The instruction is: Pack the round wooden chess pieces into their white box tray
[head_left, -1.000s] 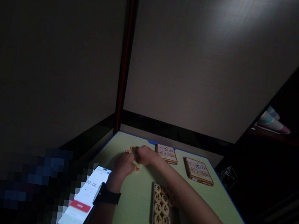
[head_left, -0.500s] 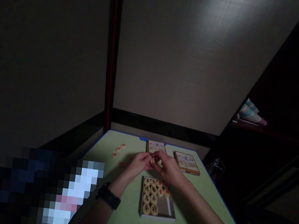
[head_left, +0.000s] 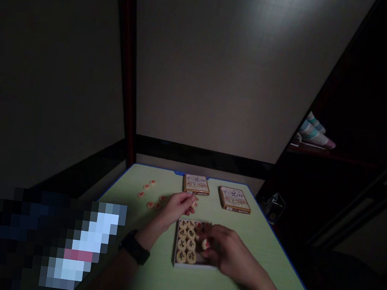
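My right hand (head_left: 231, 251) reaches over the right side of an open box (head_left: 176, 265) of round xiangqi pieces. Between its thumb and fingers is a xiangqi piece with a red character (head_left: 205, 244), tilted towards me. Black-lettered pieces (head_left: 190, 245) stand in two columns along the box's left side. My fingers partly hide the red ones and the box's right part. Beyond the box, my left hand (head_left: 177, 207) is closed, pinching a pale xiangqi piece (head_left: 195, 203) at its fingertips. A dark watch (head_left: 134, 247) is on the left wrist.
Several loose red-lettered pieces (head_left: 150, 204) lie on the green table (head_left: 157, 280) left of my left hand. Two printed closed boxes lie at the back, one in the middle (head_left: 196, 184) and another on the right (head_left: 235, 199). A wall panel (head_left: 210, 71) rises behind.
My hands have parted. The right hand has moved from the left hand down to the box, carrying a red-lettered piece. The left has stayed beyond the box. The view has shifted slightly.
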{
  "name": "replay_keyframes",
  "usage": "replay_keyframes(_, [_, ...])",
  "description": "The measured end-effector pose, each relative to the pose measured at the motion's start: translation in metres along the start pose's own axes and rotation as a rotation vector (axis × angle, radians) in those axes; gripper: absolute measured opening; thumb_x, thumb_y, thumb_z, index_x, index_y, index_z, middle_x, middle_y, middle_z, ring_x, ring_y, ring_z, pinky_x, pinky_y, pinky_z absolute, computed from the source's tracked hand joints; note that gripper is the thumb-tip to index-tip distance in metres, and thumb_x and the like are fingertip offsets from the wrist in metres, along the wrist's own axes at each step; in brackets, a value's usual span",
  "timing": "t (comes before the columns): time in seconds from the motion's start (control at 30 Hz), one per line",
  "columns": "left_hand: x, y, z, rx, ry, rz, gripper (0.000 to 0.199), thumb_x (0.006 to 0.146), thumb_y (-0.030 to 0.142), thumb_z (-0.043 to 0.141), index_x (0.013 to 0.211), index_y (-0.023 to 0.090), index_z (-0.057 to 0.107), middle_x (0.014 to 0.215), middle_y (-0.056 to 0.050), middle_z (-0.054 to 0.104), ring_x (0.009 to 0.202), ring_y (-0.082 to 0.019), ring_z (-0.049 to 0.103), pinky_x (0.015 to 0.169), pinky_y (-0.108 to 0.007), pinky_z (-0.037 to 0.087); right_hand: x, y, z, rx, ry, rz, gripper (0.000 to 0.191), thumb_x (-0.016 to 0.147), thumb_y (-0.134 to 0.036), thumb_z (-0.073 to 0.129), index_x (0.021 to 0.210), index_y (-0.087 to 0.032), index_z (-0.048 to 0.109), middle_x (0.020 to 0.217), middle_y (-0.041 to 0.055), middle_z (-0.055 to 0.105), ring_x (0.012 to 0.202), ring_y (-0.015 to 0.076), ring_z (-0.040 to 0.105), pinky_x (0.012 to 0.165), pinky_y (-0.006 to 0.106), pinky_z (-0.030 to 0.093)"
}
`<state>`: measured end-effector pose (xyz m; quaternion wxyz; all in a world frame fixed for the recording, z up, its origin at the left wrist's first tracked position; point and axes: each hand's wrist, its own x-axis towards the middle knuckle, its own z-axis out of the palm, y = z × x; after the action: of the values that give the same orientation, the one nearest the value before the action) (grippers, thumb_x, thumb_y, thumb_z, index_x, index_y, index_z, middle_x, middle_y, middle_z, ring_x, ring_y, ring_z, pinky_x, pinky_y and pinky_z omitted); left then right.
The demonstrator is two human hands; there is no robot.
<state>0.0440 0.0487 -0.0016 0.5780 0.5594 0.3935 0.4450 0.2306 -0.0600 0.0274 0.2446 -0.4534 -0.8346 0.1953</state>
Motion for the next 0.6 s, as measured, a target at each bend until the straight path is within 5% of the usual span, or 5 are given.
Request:
replay_keyframes(0.3, [-0.004,0.000,0.004,0.076,-0.076,0.026,0.017,0.081,0.028,0.065,0.088,0.013,0.066,0.083,-0.003,0.067,0.067,-0.011,0.062,0.058,-0.021,0.044,0.005,0.002,0.005,-0.151,-0.070,0.031,0.019,0.066,-0.005,0.066,0.077,-0.020,0.067,0.097,0.0051,0.067,0.094,0.0197,0.061,0.083,0.025,0.046])
replay_keyframes(0.6, [-0.004,0.001,0.006,0.084,-0.067,0.010,0.012,0.085,0.022,0.062,0.092,0.013,0.067,0.085,-0.004,0.068,0.068,-0.011,0.065,0.059,-0.019,0.046,0.009,0.000,0.014,-0.143,-0.085,0.076,0.023,0.071,-0.010,0.068,0.090,-0.023,0.070,0.087,0.0016,0.070,0.082,0.0171,0.063,0.071,0.022,0.043])
